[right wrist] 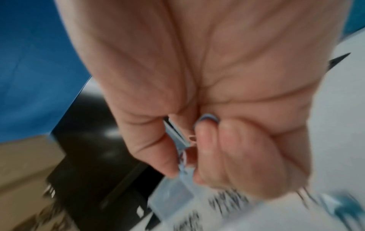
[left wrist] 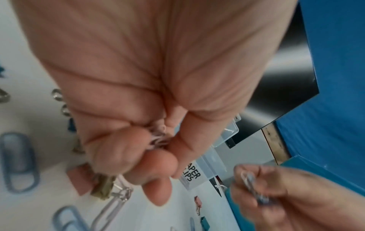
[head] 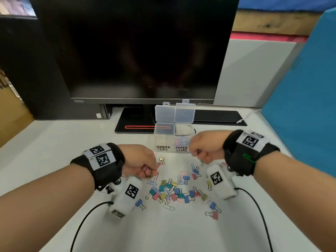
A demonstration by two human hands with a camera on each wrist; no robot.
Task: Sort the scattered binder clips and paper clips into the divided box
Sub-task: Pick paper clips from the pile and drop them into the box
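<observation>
While several paper clips (left wrist: 158,139) are being held bunched between the curled fingers and thumb of the left hand (head: 140,161), more loose clips (head: 171,191) are lying just below and beside that grasp on the white desk (head: 54,142). A second small bunch of paper clips (right wrist: 182,156) is being pinched by the right hand (head: 205,148), which is being held just in front of the PAPER CLIPS compartment (head: 181,142) of the divided box (head: 173,137). Because each bunch is being gripped loosely, a clip is judged liable to slip out short of the box. The BINDER CLIPS compartment (head: 163,140) is adjoining, so a misdrop there is possible. A binder clip (left wrist: 102,187) is lying close under the left fingers and could be gathered by mistake.
</observation>
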